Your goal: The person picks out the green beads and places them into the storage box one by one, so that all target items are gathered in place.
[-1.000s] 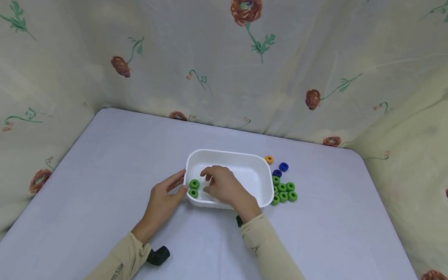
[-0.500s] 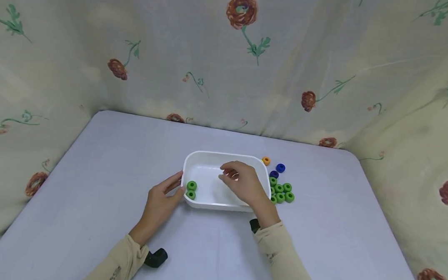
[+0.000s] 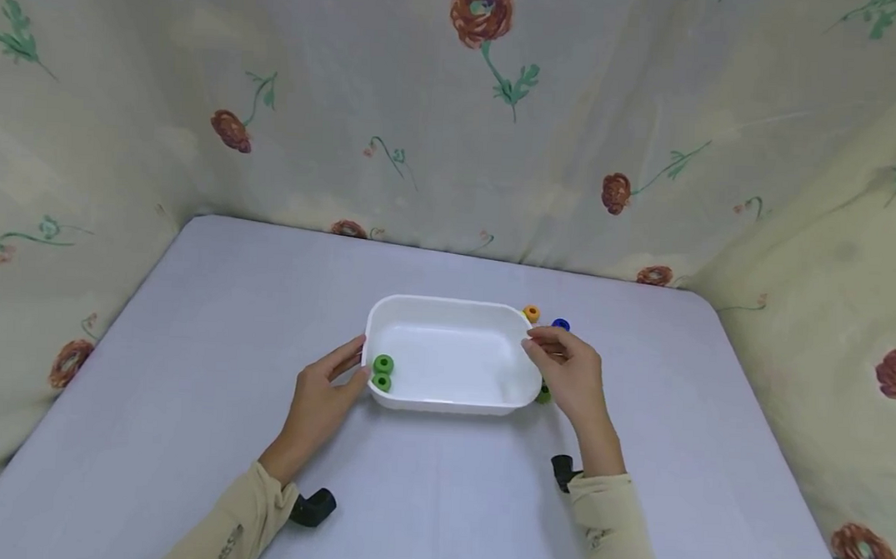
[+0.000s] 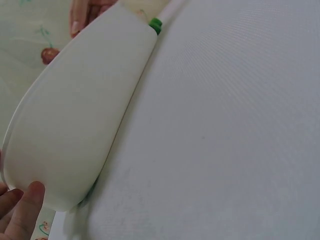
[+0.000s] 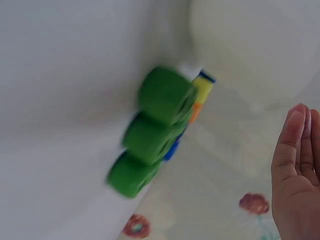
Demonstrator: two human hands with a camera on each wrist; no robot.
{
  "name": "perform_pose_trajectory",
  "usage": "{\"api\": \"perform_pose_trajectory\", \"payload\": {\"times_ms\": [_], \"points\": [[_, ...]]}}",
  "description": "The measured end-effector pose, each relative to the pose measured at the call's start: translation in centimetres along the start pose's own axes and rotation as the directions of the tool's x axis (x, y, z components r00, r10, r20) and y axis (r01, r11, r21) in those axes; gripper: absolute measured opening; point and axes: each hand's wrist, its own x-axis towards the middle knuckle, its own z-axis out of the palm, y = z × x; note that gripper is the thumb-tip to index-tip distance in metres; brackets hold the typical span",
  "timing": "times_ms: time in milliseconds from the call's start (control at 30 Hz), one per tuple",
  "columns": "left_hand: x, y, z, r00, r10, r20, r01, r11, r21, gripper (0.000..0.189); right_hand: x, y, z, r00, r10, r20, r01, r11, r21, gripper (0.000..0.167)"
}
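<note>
Head view fwd/down, wrist views nr tub

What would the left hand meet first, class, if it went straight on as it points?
The white tray, at its left end; the left hand seems to touch it, though depth is unclear.

The left sleeve and right sleeve are long and beige, wrinkled near the cuffs, each with small dark lettering. A black, bent left wrist attachment and a matching right wrist attachment jut out beside the cuffs.
</note>
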Motion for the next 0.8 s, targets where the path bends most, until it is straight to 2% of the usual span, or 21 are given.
{"api": "perform_pose_trajectory", "payload": {"times_ms": [100, 300, 633, 800], "points": [[0.0, 0.1, 0.0, 1.0, -0.001, 0.006, 0.001, 1.0, 0.005, 0.05, -0.5, 1.4, -1.1, 0.998, 0.055, -0.028, -0.056, 0.998, -0.026, 0.025], [-0.2, 0.1, -0.1, 0.999, -0.036, 0.021, 0.036, 0.999, -0.003, 0.051, -1.7, 3.7, -2.6, 0.99, 0.114, -0.085, -0.118, 0.992, -0.038, 0.027], [-0.1, 0.4, 0.2, 0.999, -0.034, 0.016, 0.034, 0.999, -0.014, 0.051, -2.2, 5.9, -4.3, 0.969, 0.192, -0.158, -0.197, 0.98, -0.015, 0.028], [-0.1, 0.3, 0.3, 0.999, -0.049, 0.006, 0.049, 0.999, 0.004, 0.051, -2.5, 7.0, -4.8, 0.958, 0.244, -0.15, -0.253, 0.967, -0.042, 0.032]]}}
